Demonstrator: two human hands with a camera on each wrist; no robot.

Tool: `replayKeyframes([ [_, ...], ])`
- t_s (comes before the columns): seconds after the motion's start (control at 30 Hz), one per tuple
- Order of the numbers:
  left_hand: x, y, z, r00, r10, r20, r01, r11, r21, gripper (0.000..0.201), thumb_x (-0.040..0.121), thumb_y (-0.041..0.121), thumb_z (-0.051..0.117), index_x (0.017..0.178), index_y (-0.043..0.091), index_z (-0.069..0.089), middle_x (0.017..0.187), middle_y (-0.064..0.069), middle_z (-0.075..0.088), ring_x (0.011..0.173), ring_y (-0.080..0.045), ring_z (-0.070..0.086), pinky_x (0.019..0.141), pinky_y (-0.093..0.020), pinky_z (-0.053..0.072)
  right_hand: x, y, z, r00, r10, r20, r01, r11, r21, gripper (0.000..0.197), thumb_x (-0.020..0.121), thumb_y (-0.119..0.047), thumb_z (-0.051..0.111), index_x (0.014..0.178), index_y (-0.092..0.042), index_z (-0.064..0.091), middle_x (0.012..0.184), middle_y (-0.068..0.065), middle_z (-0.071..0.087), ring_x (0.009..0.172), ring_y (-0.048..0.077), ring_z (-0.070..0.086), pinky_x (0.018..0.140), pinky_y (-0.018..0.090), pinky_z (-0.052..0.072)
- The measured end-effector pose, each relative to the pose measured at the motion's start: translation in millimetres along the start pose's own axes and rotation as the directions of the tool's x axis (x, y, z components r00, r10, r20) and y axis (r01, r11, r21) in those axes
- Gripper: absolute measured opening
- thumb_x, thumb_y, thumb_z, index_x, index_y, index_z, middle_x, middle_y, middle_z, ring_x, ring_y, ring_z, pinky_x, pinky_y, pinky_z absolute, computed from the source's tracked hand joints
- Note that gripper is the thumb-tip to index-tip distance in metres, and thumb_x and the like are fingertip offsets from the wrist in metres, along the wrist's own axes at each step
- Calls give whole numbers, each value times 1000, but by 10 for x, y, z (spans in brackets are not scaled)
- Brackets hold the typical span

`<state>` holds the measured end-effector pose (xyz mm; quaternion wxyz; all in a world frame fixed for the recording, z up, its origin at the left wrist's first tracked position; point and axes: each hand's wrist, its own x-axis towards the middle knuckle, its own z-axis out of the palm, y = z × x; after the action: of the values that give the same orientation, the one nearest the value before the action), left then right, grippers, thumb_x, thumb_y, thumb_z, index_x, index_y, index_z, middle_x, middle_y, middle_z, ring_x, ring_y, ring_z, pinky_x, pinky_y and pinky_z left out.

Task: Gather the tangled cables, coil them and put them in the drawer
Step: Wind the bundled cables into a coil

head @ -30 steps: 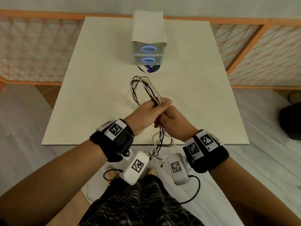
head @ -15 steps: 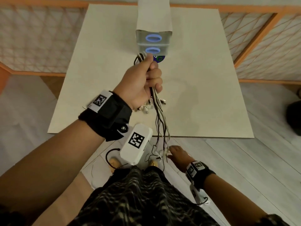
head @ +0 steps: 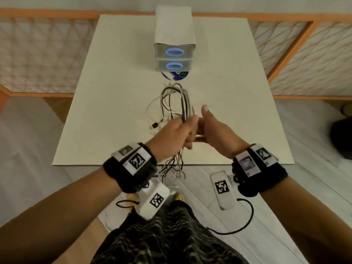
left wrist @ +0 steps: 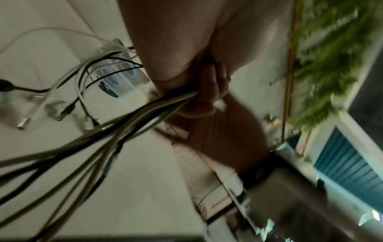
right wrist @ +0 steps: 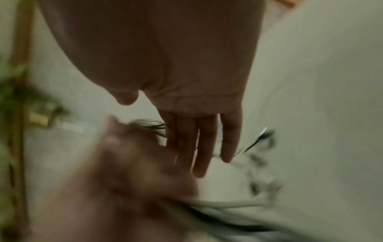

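A bundle of black and white cables (head: 176,101) loops over the cream table (head: 114,92), and its loose ends hang past the near edge. My left hand (head: 177,130) grips the bundle at its middle; in the left wrist view the cables (left wrist: 128,124) run out from under the curled fingers (left wrist: 211,88). My right hand (head: 211,126) is just right of it with straight fingers (right wrist: 203,147) and a raised thumb, holding nothing. The white two-drawer unit (head: 174,42) with blue ring handles stands at the table's far middle, both drawers closed.
A round dark-blue disc (head: 176,75) lies just in front of the drawer unit. Orange-framed lattice panels (head: 38,54) run behind and beside the table. A dark object (head: 342,138) sits on the floor at the right.
My left hand came back down from near the drawers, bringing the bundle toward the table's near part. My right hand rose from below the table edge to beside the left hand, fingers straight.
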<state>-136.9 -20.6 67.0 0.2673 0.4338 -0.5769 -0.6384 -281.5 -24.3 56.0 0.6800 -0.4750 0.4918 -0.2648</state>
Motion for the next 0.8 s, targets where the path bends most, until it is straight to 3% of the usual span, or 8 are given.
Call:
replayKeyframes([
  [0.07, -51, -242, 140, 997, -34, 65, 26, 992, 121, 39, 100, 35, 32, 65, 20, 39, 53, 10, 37, 45, -2, 35, 55, -16, 38, 23, -242, 94, 997, 30, 69, -43, 977, 207, 52, 92, -52, 33, 105, -7, 55, 71, 4, 66, 66, 20, 63, 62, 29, 52],
  [0.17, -96, -613, 197, 981, -91, 171, 7, 899, 439, 36, 99, 37, 34, 68, 20, 41, 63, 2, 47, 57, -6, 41, 60, -21, 39, 108, -386, 160, 1000, -2, -22, 9, 950, 311, 19, 96, -26, 47, 97, -7, 46, 58, -3, 50, 57, 13, 53, 62, 27, 51],
  [0.43, -132, -1335, -137, 838, -390, 382, 11, 711, 703, 23, 96, 33, 43, 80, 17, 46, 84, -8, 55, 73, -15, 45, 76, -31, 38, 52, -464, 193, 986, -134, -95, 144, 985, 97, 15, 99, -20, 40, 90, -14, 50, 55, -8, 32, 48, 9, 32, 53, 23, 34],
  [0.5, -59, -1149, -216, 823, -352, 446, 48, 825, 563, 10, 88, 30, 58, 94, 27, 52, 99, 4, 56, 92, -11, 52, 86, -30, 40, 19, -392, 211, 978, -159, -138, 167, 985, 47, 18, 99, -19, 39, 85, -15, 50, 54, -9, 33, 47, 8, 30, 51, 23, 31],
  [0.57, 11, -781, -274, 895, -210, 393, 162, 975, 152, 44, 78, 35, 73, 115, 20, 54, 111, 7, 59, 111, -9, 54, 97, -27, 42, 10, -277, 241, 976, -150, -159, 149, 989, -21, 21, 99, -17, 39, 81, -17, 49, 55, -9, 35, 46, 7, 32, 50, 22, 30],
  [0.67, 155, -254, -324, 969, -52, 240, 157, 882, -445, 53, 64, 48, 78, 103, 16, 64, 95, 5, 71, 96, -18, 63, 78, -31, 52, -10, -107, 352, 967, -225, -124, 185, 944, -273, 22, 98, -13, 38, 78, -16, 46, 62, -6, 42, 52, 6, 40, 53, 30, 37],
  [0.73, 213, -75, -280, 990, -49, 129, 97, 913, -397, 25, 79, 35, 70, 92, 14, 68, 83, 2, 72, 97, -32, 59, 65, -32, 50, -23, -33, 424, 946, -293, -134, 236, 914, -331, 19, 98, -8, 34, 82, -12, 44, 70, -1, 42, 60, 15, 41, 57, 39, 40],
  [0.8, 252, 9, -203, 997, -70, 33, 76, 952, -297, 19, 92, 26, 54, 86, 12, 65, 70, 5, 67, 90, -31, 62, 57, -28, 45, -40, 48, 421, 940, -309, -145, 249, 912, -327, 19, 99, -8, 33, 84, -16, 41, 69, 1, 40, 62, 20, 39, 58, 40, 39],
])
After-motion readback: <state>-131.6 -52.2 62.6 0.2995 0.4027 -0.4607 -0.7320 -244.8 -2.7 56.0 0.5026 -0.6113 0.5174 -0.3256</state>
